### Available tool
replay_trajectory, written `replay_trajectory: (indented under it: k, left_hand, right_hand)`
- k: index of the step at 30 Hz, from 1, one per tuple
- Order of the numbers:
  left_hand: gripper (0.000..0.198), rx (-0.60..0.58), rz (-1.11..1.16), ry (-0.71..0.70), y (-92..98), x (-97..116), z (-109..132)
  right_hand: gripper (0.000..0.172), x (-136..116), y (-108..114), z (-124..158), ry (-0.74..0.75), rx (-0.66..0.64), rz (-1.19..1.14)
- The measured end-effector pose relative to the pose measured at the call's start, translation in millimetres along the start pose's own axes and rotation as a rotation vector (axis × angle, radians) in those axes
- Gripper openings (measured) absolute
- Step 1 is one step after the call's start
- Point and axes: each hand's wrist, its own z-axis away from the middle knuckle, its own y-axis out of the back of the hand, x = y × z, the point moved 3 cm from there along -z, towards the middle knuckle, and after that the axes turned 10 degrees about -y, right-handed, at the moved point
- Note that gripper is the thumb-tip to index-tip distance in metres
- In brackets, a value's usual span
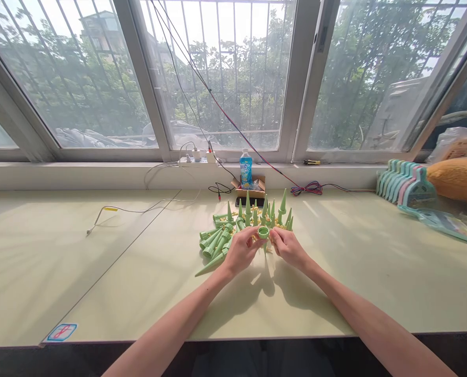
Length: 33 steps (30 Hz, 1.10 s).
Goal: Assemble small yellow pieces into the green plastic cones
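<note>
**Green cone (263,232) being gripped by both hands over the table**

The cone is being held just above the pale table (335,293), near its middle, with the open round end being turned toward the camera. The left hand (243,251) is being closed on its left side and the right hand (289,247) on its right side, with fingertips being pressed to the rim. The cone's tip is being hidden by the hands.

Just behind and to the left of the hands, a heap of lying cones (216,242) is being noted, the pieces touching one another. Directly behind the hands, a cluster of upright cones (265,210) is being observed, points upward, with small yellowish pieces (257,208) among them; their kind cannot be told.

Farther back, a blue bottle (246,168) is being seen standing at a cardboard box (257,189) by the sill. Red and black wires (307,187) are being run along the sill to the right, and a white cable (139,210) is being trailed across the table to the left.

At far right, a row of pastel packs (404,183) is being propped upright, well apart from the hands. A sticker (61,332) is being recorded at the near left edge.
</note>
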Motion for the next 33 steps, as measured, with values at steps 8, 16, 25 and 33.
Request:
replay_trajectory:
  k: [8, 16, 25, 33]
  left_hand:
    - [0.041, -0.018, 0.125, 0.186, -6.3, -2.3, 1.3]
    - [0.068, -0.002, 0.414, 0.456, -6.1, -6.4, -0.8]
    - [0.067, -0.104, 0.595, 0.559, -8.6, -6.6, 2.9]
    - [0.058, -0.119, 0.579, 0.503, -9.0, -8.0, 2.5]
  right_hand:
    - [0.044, -1.6, 4.9, -0.5, -0.012, 0.110, -0.092]
    - [0.038, -5.5, 4.5, 4.9, 0.083, 0.071, 0.001]
    - [0.038, -5.2, 1.2, 5.6, 0.128, 0.028, 0.072]
    - [0.039, -5.3, 1.5, 5.2, 0.111, 0.034, 0.053]
